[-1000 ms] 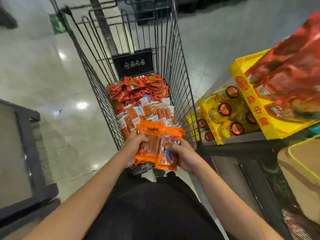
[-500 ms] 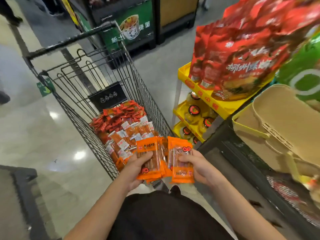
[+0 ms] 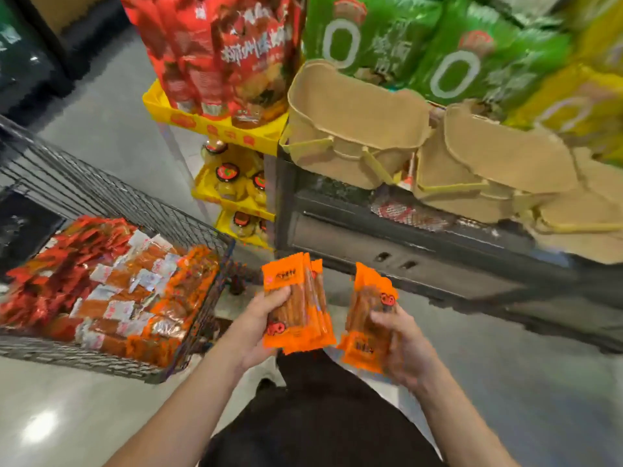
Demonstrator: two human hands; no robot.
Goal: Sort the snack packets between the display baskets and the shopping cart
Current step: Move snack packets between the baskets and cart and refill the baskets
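Note:
My left hand (image 3: 258,326) grips a small stack of orange snack packets (image 3: 300,308) in front of my body. My right hand (image 3: 403,345) holds a second bunch of orange packets (image 3: 365,321) a little to the right, apart from the first. The wire shopping cart (image 3: 209,264) stands at the left, filled with red, white-labelled and orange snack packets (image 3: 111,291). Tan display baskets (image 3: 354,129) sit on the dark shelf ahead and to the right, above both hands.
Big red bags (image 3: 222,52) and green bags (image 3: 438,48) stand behind the baskets. A yellow rack (image 3: 215,126) with jars (image 3: 227,176) stands between cart and shelf. The dark shelf unit (image 3: 421,251) has a low front edge. Grey floor lies around me.
My view has swung right from the cart toward the shelf. Both hands have carried their orange packets out of the cart and the two bunches have moved apart.

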